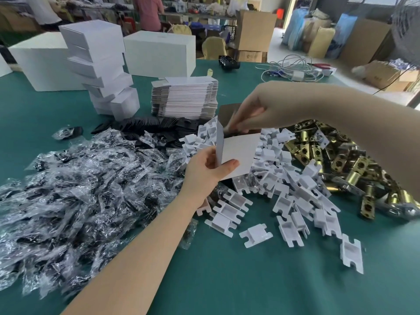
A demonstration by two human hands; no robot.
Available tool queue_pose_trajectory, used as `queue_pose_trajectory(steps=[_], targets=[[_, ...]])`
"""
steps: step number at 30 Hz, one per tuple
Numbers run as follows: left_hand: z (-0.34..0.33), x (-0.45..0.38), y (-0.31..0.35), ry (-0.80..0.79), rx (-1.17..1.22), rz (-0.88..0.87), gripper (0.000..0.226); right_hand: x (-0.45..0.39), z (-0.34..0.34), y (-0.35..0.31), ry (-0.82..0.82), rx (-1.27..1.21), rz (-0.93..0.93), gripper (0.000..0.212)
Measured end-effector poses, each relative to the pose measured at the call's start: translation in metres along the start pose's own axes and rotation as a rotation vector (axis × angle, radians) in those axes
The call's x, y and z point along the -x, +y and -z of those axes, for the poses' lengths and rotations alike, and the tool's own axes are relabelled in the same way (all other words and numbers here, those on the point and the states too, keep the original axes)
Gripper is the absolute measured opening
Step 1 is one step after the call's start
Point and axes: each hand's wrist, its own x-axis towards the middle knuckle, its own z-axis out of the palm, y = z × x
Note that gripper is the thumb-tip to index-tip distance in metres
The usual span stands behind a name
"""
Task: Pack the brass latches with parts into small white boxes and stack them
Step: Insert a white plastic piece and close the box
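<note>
Nearest the camera, loose white plastic inserts (256, 234) are lying scattered on the green bench (227, 280), with a wide heap of clear bagged parts (75, 196) spreading to the left. Just above them, the left hand (204, 172) is keeping its grip closed on the lower corner of a small white box (238, 153), thumb on the front panel, holding it tilted with its open top facing away. The right hand (254, 114) is reaching into that opening, its grip pinched on something blurred; what it is cannot be told. To the right, the brass latches (336, 160) are piling up under the right forearm. Farther back, flat box blanks (185, 96) are sitting stacked, and beside them a leaning tower of packed white boxes (102, 64) is standing before larger white cartons (159, 53).
</note>
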Motion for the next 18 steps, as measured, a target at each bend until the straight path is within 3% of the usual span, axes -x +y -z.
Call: queue_pose_trajectory(steps=[5,9,10,12,13,14,15,18], targets=[[-0.001,0.001,0.002,-0.007,-0.003,0.007,0.029,0.015,-0.024,-0.007,0.654,-0.027,-0.011,0.022],[0.001,0.005,0.0,-0.066,-0.094,-0.007,0.028,0.01,-0.069,-0.054,0.875,0.032,0.171,0.031],[0.006,0.009,0.007,-0.028,-0.19,0.059,0.025,0.003,-0.081,-0.067,0.867,0.033,0.248,0.034],[0.01,0.003,0.016,0.079,-0.482,0.16,0.012,-0.021,-0.102,-0.097,0.669,0.021,0.261,0.04],[0.005,0.001,0.017,0.114,-0.471,0.259,0.013,-0.035,-0.11,-0.11,0.532,0.015,0.215,0.042],[0.007,0.002,0.013,-0.044,-0.41,0.223,0.021,-0.051,-0.12,-0.12,0.407,0.009,0.16,0.044],[-0.006,-0.005,0.009,0.01,-0.372,0.171,0.028,-0.065,-0.126,-0.127,0.291,0.007,0.133,0.044],[0.002,-0.006,0.006,-0.044,-0.233,0.179,0.033,-0.091,-0.135,-0.136,0.118,0.031,0.181,0.036]])
